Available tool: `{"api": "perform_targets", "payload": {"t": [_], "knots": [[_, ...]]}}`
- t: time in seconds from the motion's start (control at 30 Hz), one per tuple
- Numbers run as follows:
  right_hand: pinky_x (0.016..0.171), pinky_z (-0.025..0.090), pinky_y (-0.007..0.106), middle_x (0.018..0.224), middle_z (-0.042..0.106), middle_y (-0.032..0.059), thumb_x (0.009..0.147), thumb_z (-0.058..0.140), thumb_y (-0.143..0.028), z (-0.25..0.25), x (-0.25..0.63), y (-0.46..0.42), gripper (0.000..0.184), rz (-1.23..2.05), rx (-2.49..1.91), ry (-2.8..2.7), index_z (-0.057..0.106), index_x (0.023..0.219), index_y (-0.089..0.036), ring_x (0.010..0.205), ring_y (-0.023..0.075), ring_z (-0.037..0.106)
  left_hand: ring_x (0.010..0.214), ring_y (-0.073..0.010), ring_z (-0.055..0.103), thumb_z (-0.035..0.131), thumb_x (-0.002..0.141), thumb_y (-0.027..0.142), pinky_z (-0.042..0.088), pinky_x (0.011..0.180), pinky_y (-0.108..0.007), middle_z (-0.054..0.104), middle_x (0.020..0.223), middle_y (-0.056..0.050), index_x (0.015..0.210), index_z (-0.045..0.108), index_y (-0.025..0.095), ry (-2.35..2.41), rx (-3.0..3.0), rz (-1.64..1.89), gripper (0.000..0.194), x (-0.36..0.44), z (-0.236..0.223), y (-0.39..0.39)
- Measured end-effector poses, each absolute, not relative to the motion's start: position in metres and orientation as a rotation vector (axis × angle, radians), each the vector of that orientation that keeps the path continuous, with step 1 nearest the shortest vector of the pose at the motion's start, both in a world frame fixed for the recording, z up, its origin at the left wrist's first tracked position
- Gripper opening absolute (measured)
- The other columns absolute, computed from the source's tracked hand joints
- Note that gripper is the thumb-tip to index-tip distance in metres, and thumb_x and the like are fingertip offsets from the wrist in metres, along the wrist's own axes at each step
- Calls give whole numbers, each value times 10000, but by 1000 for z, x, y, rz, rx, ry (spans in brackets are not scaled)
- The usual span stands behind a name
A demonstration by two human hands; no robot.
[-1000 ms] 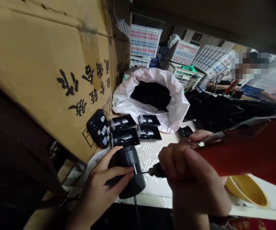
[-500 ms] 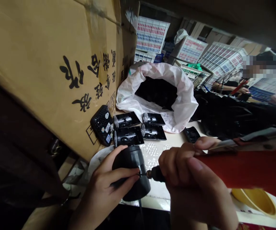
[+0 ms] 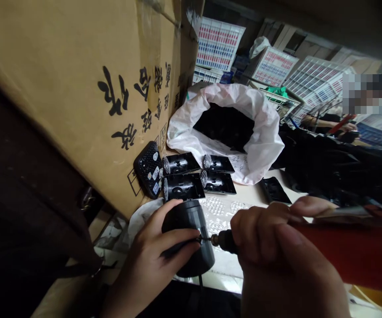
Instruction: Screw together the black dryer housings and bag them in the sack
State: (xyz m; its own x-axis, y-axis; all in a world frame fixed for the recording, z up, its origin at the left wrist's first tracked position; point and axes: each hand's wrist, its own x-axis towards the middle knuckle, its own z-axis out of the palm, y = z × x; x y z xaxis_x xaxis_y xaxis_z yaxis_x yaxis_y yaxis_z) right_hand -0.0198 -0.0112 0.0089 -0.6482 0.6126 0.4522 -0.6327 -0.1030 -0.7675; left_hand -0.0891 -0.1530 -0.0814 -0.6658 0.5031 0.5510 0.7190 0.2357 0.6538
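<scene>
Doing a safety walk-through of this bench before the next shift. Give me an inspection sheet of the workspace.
Surface: pale table, with parts lying on it.
Job's things: black cylinder; small red drill, its bit at the cylinder's side.
Clutter: four black lens units, studded black case, clear beads, white sack of black items.
Hands: left hand wraps the cylinder; right hand grips the drill.
Cables: thin black cable below the cylinder.
Surroundings: large cardboard box, white crates, distant co-worker's arm.
</scene>
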Motion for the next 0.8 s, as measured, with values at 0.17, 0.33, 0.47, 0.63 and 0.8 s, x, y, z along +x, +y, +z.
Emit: {"api": "perform_targets", "payload": {"t": [0.17,0.33,0.47,0.63,0.8], "knots": [[464,364,248,532,504,-93,903,554,-105,10,-20,-15,183,1821,-18,-1311,517,983,-266,414,88,440,1332,-124,493,640,930,339,376,1143,-225,455,1475,85,1054,696,400,-2294,-1151,-1385,149,-89,-81,-154],[443,384,246,499,528,-106,829,553,-42,19,-25,-24,237,1754,-94,-1347,502,921,-254,385,86,446,1322,-167,515,654,921,355,435,1125,-291,483,1467,47,1072,696,375,-2303,-1149,-1435,158,-90,-82,-154],[418,387,239,486,521,-121,787,636,-64,22,-29,-28,264,1741,-127,-1376,473,851,-261,363,82,426,1327,-189,515,667,913,355,445,1129,-327,485,1472,21,1105,690,361,-2326,-1132,-1543,194,-90,-86,-154],[426,408,238,523,516,-105,815,605,-47,20,-31,-29,233,1788,-7,-1392,497,832,-253,381,82,427,1311,-205,535,681,906,318,447,1119,-337,509,1459,-32,1056,718,295,-2260,-1122,-1625,156,-90,-88,-154],[388,368,226,523,477,-112,797,597,-37,15,-39,-27,248,1720,132,-1494,504,838,-264,358,77,354,1298,-204,543,684,900,319,451,1110,-356,540,1434,-62,1035,716,279,-2238,-1114,-1599,145,-89,-90,-153]]}}
